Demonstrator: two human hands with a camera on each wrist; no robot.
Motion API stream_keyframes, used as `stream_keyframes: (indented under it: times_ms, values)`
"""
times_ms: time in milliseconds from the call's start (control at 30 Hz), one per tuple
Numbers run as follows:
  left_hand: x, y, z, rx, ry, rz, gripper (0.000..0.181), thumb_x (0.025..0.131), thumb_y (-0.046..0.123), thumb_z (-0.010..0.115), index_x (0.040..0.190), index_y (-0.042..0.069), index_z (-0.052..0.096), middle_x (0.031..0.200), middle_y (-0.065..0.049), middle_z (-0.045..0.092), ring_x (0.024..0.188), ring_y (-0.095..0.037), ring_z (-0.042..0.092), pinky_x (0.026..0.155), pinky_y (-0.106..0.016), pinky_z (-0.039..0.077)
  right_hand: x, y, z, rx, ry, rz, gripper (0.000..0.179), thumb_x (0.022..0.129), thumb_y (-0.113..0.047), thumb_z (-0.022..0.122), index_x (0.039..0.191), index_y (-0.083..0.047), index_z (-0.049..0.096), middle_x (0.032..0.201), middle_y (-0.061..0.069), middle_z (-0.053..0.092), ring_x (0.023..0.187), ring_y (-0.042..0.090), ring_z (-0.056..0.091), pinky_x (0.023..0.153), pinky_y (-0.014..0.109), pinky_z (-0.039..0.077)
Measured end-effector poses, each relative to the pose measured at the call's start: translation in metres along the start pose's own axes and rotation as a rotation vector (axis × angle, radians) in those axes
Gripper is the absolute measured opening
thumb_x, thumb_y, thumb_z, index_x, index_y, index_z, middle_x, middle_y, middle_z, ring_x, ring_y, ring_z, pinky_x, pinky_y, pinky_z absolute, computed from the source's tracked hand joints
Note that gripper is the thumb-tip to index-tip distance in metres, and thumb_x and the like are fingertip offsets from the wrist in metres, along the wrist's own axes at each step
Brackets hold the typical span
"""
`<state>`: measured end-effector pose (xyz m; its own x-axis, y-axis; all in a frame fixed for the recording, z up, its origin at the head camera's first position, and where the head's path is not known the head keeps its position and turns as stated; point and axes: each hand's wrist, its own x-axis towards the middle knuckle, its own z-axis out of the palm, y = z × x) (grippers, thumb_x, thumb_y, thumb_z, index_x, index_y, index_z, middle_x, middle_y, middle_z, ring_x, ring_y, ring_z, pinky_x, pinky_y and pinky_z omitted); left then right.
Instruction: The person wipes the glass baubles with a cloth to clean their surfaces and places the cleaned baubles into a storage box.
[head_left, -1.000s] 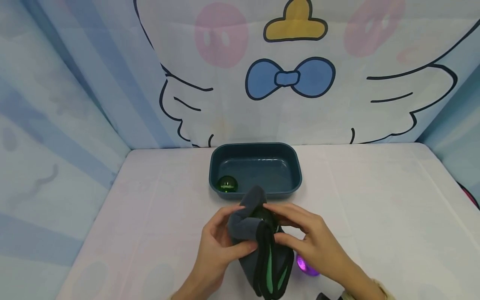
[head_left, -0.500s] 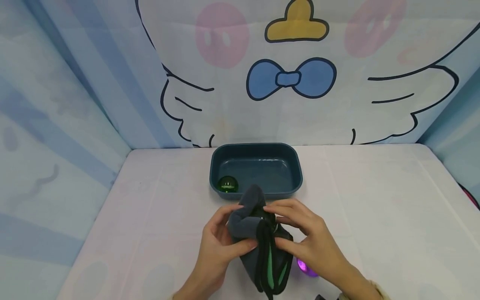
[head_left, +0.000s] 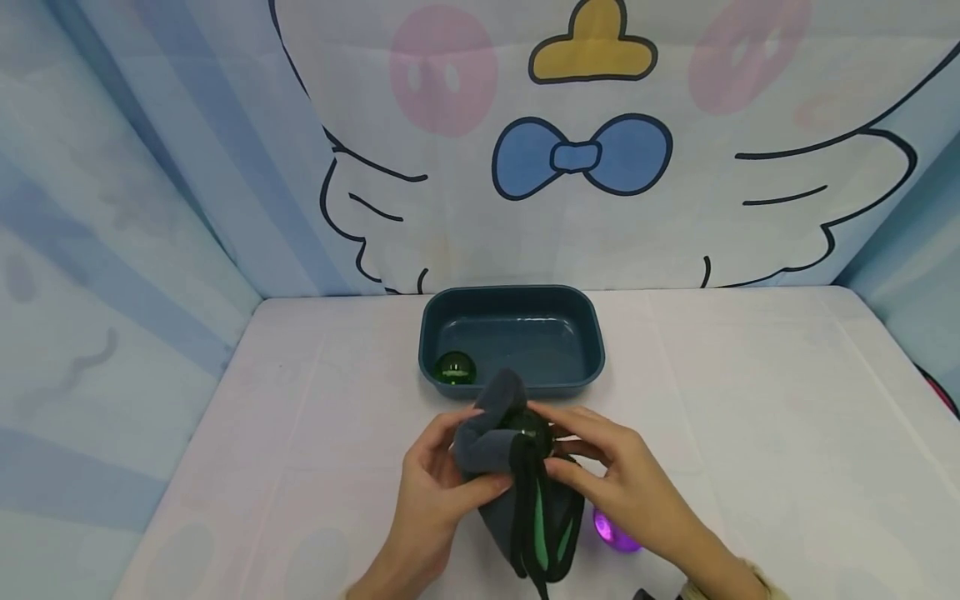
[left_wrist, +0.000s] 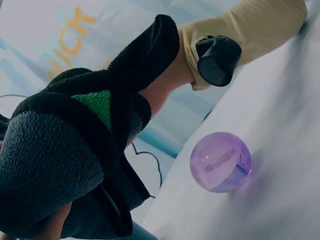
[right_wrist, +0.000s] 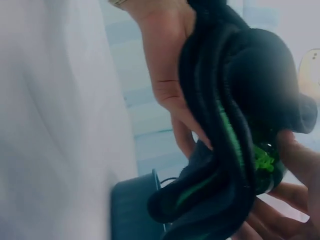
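Observation:
A dark grey cloth (head_left: 487, 450) with black edging and a green inner side is folded partly round a dark green glassy ball (head_left: 531, 427). My left hand (head_left: 427, 500) grips the cloth from the left, its thumb pressing the near fold. From the right, my right hand (head_left: 626, 479) holds the ball between thumb and fingers, against the cloth's edge. Bright green patches show on this ball (right_wrist: 265, 162) in the right wrist view. A clear purple ball (left_wrist: 220, 162) lies on the table below the right forearm, partly hidden in the head view.
Just beyond the hands stands a dark teal tray (head_left: 592, 333), with another green ball (head_left: 455, 368) in its near left corner. A patterned curtain (head_left: 570, 233) hangs behind the table. Part of a small black object (head_left: 643, 594) shows at the bottom edge.
My right fingers have shifted slightly on the ball, and a little more of it shows at the cloth's opening. The left hand keeps nearly the same place.

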<state>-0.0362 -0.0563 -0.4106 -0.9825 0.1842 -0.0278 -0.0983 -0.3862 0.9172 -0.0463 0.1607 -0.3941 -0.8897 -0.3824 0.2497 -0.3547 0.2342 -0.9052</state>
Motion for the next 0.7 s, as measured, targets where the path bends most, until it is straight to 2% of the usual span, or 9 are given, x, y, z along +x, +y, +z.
stream_keyframes:
  times_ms: [233,400,567,700]
  values:
    - [0.0005,0.0000,0.0012,-0.014,0.014,-0.004,0.064,0.073,-0.008,0.080,0.130,0.007,0.056,0.133,-0.011,0.055,0.118,-0.027,0.056,0.098,-0.033,0.052,-0.0021,-0.0021,0.0044,-0.063,0.089,-0.085,0.052,0.085,-0.001,0.075,0.134,-0.014,0.061,0.131,0.001,0.060,0.120,0.010,0.058,0.093,0.027,0.055]
    - [0.0005,0.0001,0.0017,-0.009,0.016,-0.006,0.063,0.073,-0.008,0.079,0.129,0.008,0.057,0.134,-0.012,0.054,0.119,-0.028,0.055,0.098,-0.034,0.052,-0.0031,-0.0020,0.0037,-0.112,0.082,-0.162,0.059,0.079,0.003,0.080,0.133,-0.011,0.062,0.132,0.003,0.059,0.122,0.013,0.058,0.096,0.025,0.052]
    - [0.0002,-0.0003,-0.0006,-0.015,-0.037,-0.013,0.065,0.074,-0.006,0.081,0.132,0.009,0.054,0.135,-0.011,0.054,0.119,-0.025,0.056,0.098,-0.033,0.052,-0.0021,-0.0008,0.0025,-0.110,0.083,-0.218,0.060,0.077,0.005,0.080,0.133,-0.009,0.062,0.130,0.007,0.062,0.119,0.012,0.060,0.095,0.024,0.053]
    - [-0.0001,0.0002,-0.0019,-0.015,-0.085,-0.015,0.069,0.074,-0.005,0.081,0.135,0.008,0.052,0.135,-0.011,0.054,0.119,-0.024,0.056,0.100,-0.033,0.050,-0.0013,-0.0016,0.0000,-0.039,0.065,-0.177,0.055,0.083,0.004,0.074,0.134,-0.008,0.060,0.130,0.011,0.065,0.111,0.012,0.065,0.090,0.026,0.056]
